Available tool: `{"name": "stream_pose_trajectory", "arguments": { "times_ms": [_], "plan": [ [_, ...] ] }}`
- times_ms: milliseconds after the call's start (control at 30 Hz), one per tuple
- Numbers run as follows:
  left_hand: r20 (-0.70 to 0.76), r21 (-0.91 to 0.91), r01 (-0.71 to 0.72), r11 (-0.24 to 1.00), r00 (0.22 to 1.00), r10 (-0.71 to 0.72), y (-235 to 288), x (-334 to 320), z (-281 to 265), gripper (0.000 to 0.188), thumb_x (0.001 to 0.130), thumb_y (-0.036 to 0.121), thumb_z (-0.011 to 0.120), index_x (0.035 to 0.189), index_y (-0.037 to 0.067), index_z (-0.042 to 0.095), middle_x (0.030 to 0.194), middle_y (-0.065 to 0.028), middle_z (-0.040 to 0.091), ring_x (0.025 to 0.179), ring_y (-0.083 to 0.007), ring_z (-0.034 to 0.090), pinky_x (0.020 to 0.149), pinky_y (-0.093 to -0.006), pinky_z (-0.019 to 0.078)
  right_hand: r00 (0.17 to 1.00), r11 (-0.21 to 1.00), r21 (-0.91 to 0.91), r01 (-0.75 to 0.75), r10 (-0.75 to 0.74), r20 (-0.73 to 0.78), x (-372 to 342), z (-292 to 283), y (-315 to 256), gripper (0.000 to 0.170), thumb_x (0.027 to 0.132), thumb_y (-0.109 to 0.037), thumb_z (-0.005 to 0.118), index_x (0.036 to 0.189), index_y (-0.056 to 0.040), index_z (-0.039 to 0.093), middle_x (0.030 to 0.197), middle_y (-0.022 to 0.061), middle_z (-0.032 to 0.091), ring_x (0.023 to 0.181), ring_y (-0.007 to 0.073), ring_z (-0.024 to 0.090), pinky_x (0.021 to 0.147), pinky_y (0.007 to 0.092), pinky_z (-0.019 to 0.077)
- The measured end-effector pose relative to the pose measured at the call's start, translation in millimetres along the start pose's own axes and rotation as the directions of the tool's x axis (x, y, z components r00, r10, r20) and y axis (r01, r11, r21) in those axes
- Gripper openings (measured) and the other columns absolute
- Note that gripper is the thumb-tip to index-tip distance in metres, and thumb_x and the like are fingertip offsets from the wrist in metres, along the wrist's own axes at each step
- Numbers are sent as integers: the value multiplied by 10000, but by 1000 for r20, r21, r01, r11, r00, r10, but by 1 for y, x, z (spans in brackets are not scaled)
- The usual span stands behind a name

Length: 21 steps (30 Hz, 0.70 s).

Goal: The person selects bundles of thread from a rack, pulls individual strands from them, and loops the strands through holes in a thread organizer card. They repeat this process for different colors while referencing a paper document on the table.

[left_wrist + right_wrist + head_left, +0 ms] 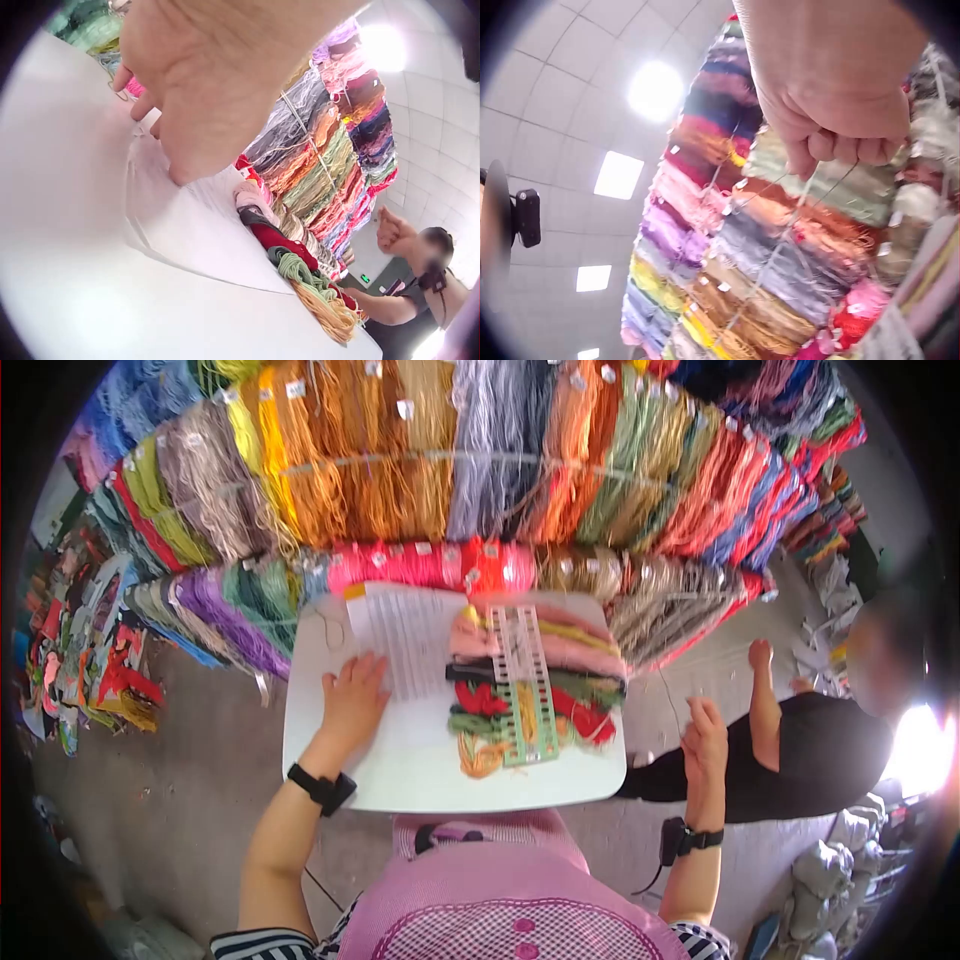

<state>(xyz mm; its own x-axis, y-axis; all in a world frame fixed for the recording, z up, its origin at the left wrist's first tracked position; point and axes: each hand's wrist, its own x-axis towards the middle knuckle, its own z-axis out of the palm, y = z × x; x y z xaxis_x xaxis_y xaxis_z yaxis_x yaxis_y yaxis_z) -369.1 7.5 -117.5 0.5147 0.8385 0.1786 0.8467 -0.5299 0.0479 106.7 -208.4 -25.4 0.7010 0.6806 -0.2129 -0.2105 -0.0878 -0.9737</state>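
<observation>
On the white table (400, 790) lies a printed sheet of paper (405, 625), and my left hand (355, 695) rests on its left side with fingers spread. The left wrist view shows the sheet's near edge lifting and creased beside that hand. Past the table's right edge I hold up my right hand (705, 735), fingers curled, pinching a thin dark thread (670, 698). Strands run out from both sides of those fingers in the right wrist view. A perforated thread card (528, 720) lies over bundled skeins in pink, black, red (480, 698) and green on the table's right half.
Dense rows of coloured skeins (420, 470) hang across the far side, with pink bundles (430, 567) right behind the table. Another person (820, 750) in dark clothes is at the right. More yarn piles (110, 680) lie at the left, and grey bundles (830, 870) at lower right.
</observation>
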Motion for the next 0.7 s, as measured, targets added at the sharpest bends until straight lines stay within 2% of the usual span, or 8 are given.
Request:
{"name": "stream_pose_trajectory", "arguments": {
  "times_ms": [200,233,300,400,500,600,633,700],
  "plan": [
    [-95,-167,-96,981,992,81,21,12,-34,430,837,164,678,1254,89,609,1352,-115,521,1214,-279,515,904,-433,440,859,968,-186,-167,51,-509,-118,-165,67,58,893,-124,700,896,-72,675,581,-92,432,482,13,371,443,213,247],
    [-70,-172,-103,980,993,92,29,14,-37,430,837,164,678,1254,89,609,1352,-115,521,1214,-279,515,904,-433,440,826,910,-402,-99,-150,-543,-128,-206,93,46,896,-108,679,902,-63,680,629,-67,477,549,32,429,502,212,305],
    [133,-750,89,655,991,17,48,10,-41,258,881,195,667,1117,90,677,1169,-72,653,966,-174,639,679,-292,463,786,790,-608,-74,-329,-524,-152,-230,110,47,898,-91,658,908,-53,684,677,-43,523,616,51,487,560,212,363],
    [508,-845,438,306,836,208,90,-1,-52,217,933,246,637,1049,75,704,963,-36,716,712,-89,652,545,-209,428,756,856,-427,293,-480,-444,-154,-173,79,107,931,-85,569,928,-56,673,883,-5,596,775,60,523,708,218,435],
    [668,-736,652,182,657,350,125,-16,-40,269,961,294,616,1055,57,700,911,-33,724,651,-78,650,548,-199,440,867,920,-356,164,-307,-393,-123,-89,62,54,933,-95,636,949,-46,651,888,-14,608,839,79,577,750,220,465],
    [766,-594,801,71,536,355,146,-26,-36,321,976,298,600,1139,27,657,955,-70,719,650,-73,657,526,-177,429,960,872,-401,279,-269,82,-94,-14,75,94,941,-60,622,1008,-11,667,934,12,666,831,86,607,776,222,474],
    [767,-592,804,66,536,352,150,-28,-34,321,976,298,600,1139,27,657,955,-70,719,650,-73,657,526,-177,429,899,754,-492,435,-339,277,-86,7,85,110,950,-51,592,1024,-2,657,935,39,686,843,97,628,801,218,473],
    [768,-537,839,-82,527,363,155,-33,-30,377,988,270,584,1246,-5,577,994,-96,710,672,-85,663,525,-178,446,868,859,-343,380,-202,454,-93,63,79,157,969,-65,556,1123,-33,563,932,48,727,811,99,633,755,222,480]
  ]
}}
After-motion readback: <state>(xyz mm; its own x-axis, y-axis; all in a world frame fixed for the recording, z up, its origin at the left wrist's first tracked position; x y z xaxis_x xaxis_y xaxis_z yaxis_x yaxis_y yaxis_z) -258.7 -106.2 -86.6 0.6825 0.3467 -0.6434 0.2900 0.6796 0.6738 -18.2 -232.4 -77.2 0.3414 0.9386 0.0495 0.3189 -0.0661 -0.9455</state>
